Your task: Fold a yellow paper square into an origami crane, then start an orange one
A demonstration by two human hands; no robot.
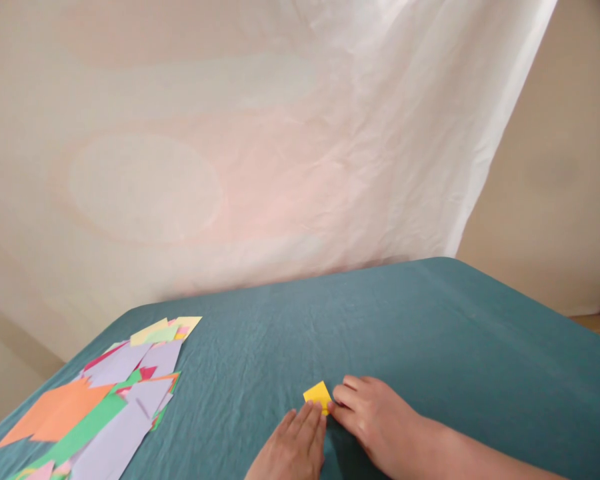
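Observation:
A small folded yellow paper (318, 395) lies on the teal tablecloth (410, 333) near the front edge. My left hand (294, 447) lies flat with fingers stretched out, its fingertips pressing the paper's near edge. My right hand (375, 417) rests on the cloth just right of the paper, fingers curled together, their tips touching the paper's right side.
A loose pile of coloured paper sheets (115, 400), orange, green, lilac, yellow and pink, lies at the table's left end. A white creased sheet (290, 147) hangs behind the table. Beige wall shows at the right.

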